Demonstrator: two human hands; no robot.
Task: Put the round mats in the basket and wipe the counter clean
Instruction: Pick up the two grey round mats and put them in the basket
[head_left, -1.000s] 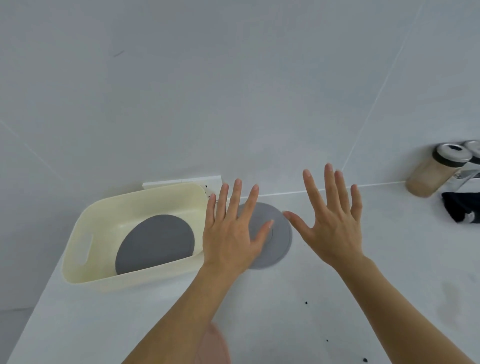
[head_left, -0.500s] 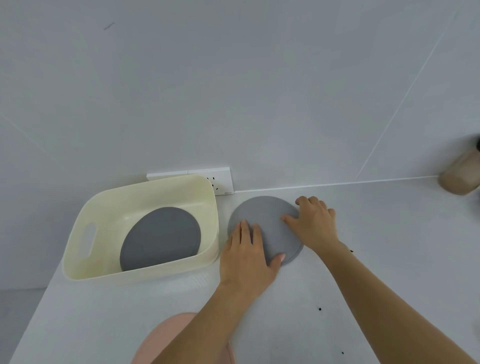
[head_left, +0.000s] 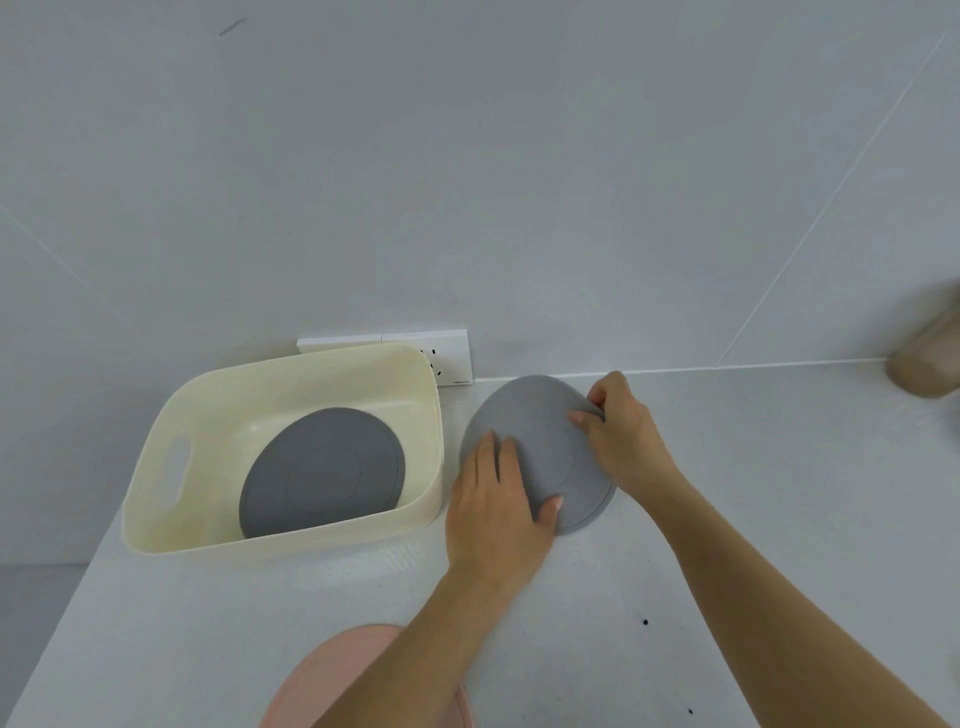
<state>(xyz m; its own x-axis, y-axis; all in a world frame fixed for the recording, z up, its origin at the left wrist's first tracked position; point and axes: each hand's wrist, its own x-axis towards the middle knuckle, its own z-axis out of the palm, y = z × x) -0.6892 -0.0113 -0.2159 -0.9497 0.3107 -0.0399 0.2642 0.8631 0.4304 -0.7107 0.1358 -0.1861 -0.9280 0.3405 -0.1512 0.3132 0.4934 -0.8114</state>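
Since a moment ago our right hand (head_left: 621, 441) has pinched the gray mat's (head_left: 540, 452) far edge, peeling it up beside the basket (head_left: 156, 499); our left hand (head_left: 496, 512) presses flat. One mat in the basket (head_left: 322, 470) sits stowed; wiping the speckled counter (head_left: 779, 519) remains.

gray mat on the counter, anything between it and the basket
Only the basket's own right wall, which the gray mat must clear. Inside already lies another mat. Both the left hand and right hand touch the mat.
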